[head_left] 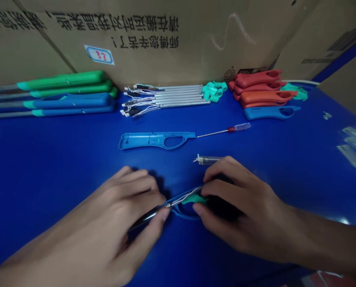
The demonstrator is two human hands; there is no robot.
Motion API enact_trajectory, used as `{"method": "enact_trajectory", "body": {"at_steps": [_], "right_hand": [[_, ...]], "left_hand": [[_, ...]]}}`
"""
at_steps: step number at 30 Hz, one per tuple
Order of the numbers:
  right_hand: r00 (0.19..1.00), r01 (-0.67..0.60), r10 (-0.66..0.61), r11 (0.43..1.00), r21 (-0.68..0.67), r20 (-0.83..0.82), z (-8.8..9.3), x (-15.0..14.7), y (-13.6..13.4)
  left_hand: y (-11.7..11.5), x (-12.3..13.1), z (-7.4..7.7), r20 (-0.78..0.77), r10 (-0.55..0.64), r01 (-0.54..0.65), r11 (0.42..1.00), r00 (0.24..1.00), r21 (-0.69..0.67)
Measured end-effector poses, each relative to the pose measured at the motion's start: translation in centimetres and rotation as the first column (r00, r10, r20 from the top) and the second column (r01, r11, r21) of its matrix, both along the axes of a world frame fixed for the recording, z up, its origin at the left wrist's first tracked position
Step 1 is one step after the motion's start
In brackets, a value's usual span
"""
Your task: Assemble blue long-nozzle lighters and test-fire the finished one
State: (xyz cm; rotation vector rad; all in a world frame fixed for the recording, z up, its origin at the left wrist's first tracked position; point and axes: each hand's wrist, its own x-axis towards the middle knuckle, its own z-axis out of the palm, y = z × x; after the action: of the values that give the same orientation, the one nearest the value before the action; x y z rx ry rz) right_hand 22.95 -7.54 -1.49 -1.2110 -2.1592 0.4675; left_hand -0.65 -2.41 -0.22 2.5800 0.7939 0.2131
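Though against the carton point(196, 52), red handles point(257, 78)

The left hand point(118, 215) and right hand point(238, 211) are seen bare up to the forearms point(321, 243), the fingers point(226, 169) slim and the nails point(166, 213) trimmed short.

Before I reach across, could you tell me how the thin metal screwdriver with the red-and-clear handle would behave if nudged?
The screwdriver would probably roll if nudged, since its handle looks round and the blue tabletop is glossy. Its slim steel shaft looks stiff, not floppy. Its tip seems to reach the blue plastic shell, so a push could shift that.
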Motion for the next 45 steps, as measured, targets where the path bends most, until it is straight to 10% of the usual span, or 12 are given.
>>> {"method": "enact_trajectory", "body": {"at_steps": [45], "right_hand": [[0.999,-0.021,0.023,0.998,-0.059,0.035,0.41,-0.29,0.08]], "left_hand": [[-0.16,0.18,0.25,-0.002,0.02,-0.02,0.998,1.0,-0.061]]}}
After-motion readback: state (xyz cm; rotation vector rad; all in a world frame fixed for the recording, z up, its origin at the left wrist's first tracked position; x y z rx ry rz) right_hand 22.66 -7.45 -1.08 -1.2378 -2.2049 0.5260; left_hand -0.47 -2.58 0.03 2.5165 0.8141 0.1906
